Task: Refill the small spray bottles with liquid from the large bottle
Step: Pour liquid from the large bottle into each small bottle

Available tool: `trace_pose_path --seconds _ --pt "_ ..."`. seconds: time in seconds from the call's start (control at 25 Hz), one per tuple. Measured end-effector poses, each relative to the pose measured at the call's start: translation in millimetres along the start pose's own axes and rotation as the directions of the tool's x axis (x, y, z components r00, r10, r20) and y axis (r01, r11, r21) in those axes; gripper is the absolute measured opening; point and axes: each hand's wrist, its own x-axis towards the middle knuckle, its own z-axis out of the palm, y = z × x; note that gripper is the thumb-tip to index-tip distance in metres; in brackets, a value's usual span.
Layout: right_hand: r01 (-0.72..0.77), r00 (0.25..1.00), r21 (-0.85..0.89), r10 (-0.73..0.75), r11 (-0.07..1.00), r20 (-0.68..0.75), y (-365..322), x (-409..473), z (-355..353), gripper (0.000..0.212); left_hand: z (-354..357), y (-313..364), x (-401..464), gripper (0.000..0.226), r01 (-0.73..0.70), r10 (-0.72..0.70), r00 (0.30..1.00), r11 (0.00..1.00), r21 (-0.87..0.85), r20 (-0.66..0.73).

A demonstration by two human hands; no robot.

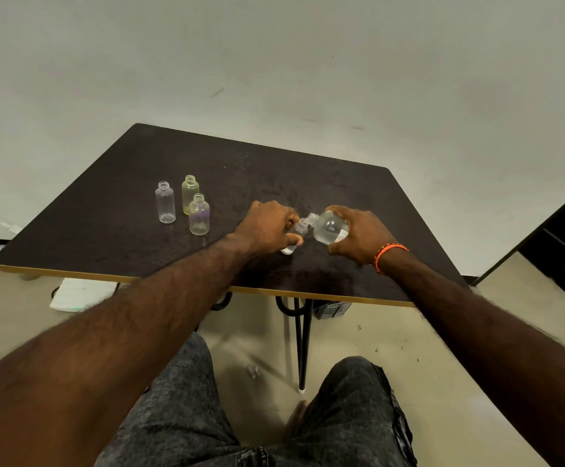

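1. A small clear plastic spray bottle (294,238), uncapped, is being gripped by the left hand (267,227), fingers curled round its body, at the near middle of the dark brown wooden table (106,217).
2. A large clear round bottle (329,226), holding clear liquid, is being held by the right hand (358,235), fingers wrapped over its body; an orange wristband (389,254) is being worn on that wrist.
3. The large bottle is being tilted leftward, its neck meeting the small bottle's mouth.
4. Three further uncapped small bottles are being kept upright to the left, well apart from the hands: a clear one (165,203), a yellow-tinted one (190,194) and a purple-tinted one (199,215).
5. Whether liquid is flowing cannot be told.
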Motion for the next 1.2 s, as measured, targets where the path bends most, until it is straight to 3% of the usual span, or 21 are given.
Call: trace_pose_path --seconds 0.88,1.2 --pt "0.021 1.0 0.045 -0.022 0.999 0.02 -8 7 4 0.086 -1 -9 -4 0.033 0.016 -0.016 1.0 1.0 -0.001 -0.011" --pt "0.022 1.0 -0.025 -0.021 0.999 0.016 -9 12 1 0.087 -1 -9 -4 0.035 0.003 -0.003 1.0 1.0 0.005 -0.014"
